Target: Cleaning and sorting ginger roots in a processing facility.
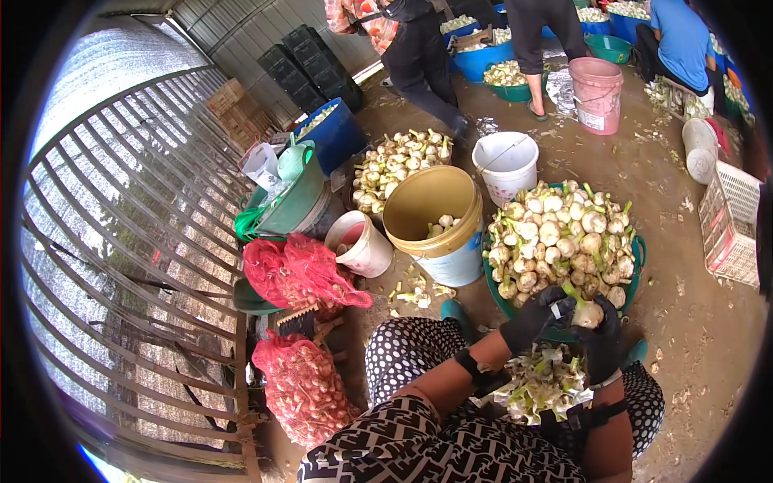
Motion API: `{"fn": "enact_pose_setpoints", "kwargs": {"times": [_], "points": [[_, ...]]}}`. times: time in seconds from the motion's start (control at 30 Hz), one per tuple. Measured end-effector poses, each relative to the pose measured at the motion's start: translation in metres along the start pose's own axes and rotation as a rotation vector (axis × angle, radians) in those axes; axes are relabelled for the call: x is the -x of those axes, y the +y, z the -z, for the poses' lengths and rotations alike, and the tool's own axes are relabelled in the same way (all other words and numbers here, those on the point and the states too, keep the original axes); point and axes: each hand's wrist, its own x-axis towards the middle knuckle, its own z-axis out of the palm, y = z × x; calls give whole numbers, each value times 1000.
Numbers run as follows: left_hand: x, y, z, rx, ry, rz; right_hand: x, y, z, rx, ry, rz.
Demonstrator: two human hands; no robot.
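My right hand (606, 341), in a black glove, holds a garlic bulb (587, 314) with a green stem stub. Also black-gloved, my left hand (537, 320) is closed at the bulb's stem side. A small pale object (555, 311) shows at its fingers; what it is cannot be made out. Just beyond both hands stands a green tub (639, 253) heaped with garlic bulbs (549, 232). Below them, between my knees, lies a pile of stripped garlic skins and leaves (546, 383).
A yellow-rimmed bucket (432, 187) holds a few bulbs. Around it are white buckets (506, 166), (360, 244) and another garlic heap (401, 163). Red mesh sacks (305, 386) lie left, beside a barred fence (151, 241). A plastic crate (731, 223) stands right. Several people are farther back.
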Motion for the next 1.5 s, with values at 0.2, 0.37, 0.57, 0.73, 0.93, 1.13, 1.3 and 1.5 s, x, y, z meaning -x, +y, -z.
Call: {"fn": "enact_pose_setpoints", "kwargs": {"times": [0.2, 0.37, 0.57, 0.73, 0.93, 1.13, 1.3, 1.5], "points": [[4, 16, -21, 87, 89, -80, 4, -8, -4, 108, 26, 88], [5, 9, 2, 50, -39, 20, 7, -7, -1, -179, -44, -224], [14, 29, -3, -34, -87, 62, 6, 1, 3, 140, -13, 141], [19, 17, 1, 93, -84, 142, 9, -24, -3, 430, -77, 328], [16, 10, 5, 12, -35, -2, 5, -24, 5, -423, -307, -261], [4, 21, 25, -656, -352, -483, 13, -33, -9, -1319, -540, -962], [12, 5, 30, -129, -50, 121, 7, -35, 5, -1262, -397, -685], [25, 38, -18, -101, -43, -21, 11, 22, 6, -491, -364, -259]]}}
